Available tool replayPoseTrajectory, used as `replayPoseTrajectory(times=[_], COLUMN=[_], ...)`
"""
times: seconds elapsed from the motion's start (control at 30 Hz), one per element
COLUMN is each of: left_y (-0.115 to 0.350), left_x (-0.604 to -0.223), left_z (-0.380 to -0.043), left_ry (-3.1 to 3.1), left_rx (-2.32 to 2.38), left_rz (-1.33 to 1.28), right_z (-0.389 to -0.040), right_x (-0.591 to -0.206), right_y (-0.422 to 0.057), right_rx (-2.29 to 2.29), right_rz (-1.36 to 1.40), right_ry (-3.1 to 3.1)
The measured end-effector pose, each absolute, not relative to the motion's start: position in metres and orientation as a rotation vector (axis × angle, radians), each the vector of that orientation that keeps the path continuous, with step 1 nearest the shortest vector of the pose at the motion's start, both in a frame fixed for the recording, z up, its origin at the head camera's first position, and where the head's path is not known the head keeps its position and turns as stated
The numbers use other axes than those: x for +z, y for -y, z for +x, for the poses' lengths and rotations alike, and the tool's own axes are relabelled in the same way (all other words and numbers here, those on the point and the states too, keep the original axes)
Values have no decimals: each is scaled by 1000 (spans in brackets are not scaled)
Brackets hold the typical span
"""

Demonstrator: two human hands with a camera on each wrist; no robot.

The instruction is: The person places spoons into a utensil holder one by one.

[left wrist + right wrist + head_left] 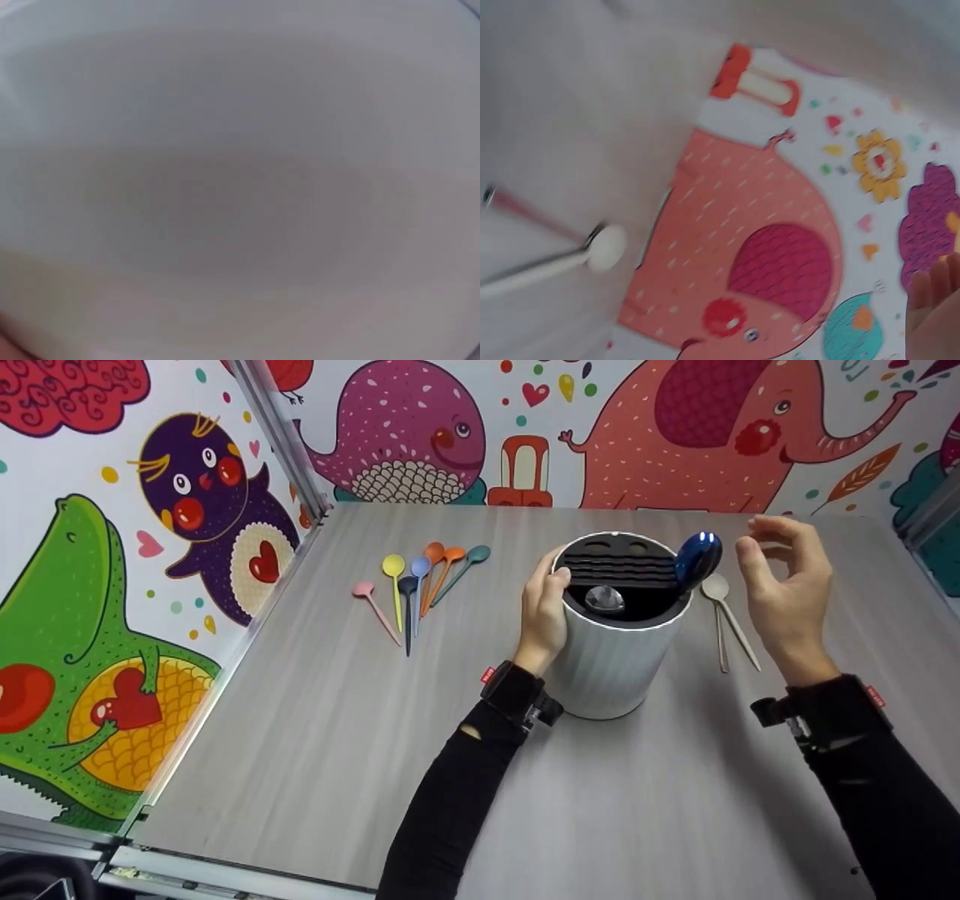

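A white, ribbed cylindrical utensil holder (611, 671) with a black slotted insert stands upright on the table. My left hand (544, 611) grips its left side, thumb at the rim. A shiny blue spoon (697, 561) leans out over the holder's right rim, bowl up. Inside the opening shows the bowl of a silver spoon (604, 600); its handle is hidden. To the right of the holder, my right hand (795, 581) is raised with fingers loosely bent and nothing held. Below it lie a cream spoon (731, 611) and a thin metallic handle (721, 641). The holder's pale wall (240, 180) fills the left wrist view.
Several coloured spoons lie fanned on the table's left, among them a yellow spoon (394, 566), a pink spoon (364, 589) and a teal spoon (477, 555). Cartoon-printed panels (540, 405) wall the grey table (300, 750) at the back and left.
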State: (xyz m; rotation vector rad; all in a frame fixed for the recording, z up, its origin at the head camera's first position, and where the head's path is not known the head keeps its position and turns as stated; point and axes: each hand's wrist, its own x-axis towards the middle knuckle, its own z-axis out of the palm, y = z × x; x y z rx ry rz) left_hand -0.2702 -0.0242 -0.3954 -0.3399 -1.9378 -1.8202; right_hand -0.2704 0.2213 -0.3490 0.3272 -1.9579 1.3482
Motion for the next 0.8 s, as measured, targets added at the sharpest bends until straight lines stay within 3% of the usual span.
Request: replayPoseTrajectory(times=[0.37, 0.8], left_y=[24, 22], left_x=[-396, -396], left_z=[-272, -272], left_ry=[1926, 1916], left_rx=[-1840, -1860], left_rz=[-356, -342], right_z=[-321, -344], right_x=[-365, -392], right_y=[-261, -285], right_rx=[1139, 1051], right_rz=[137, 25], right_ry=[2453, 2990])
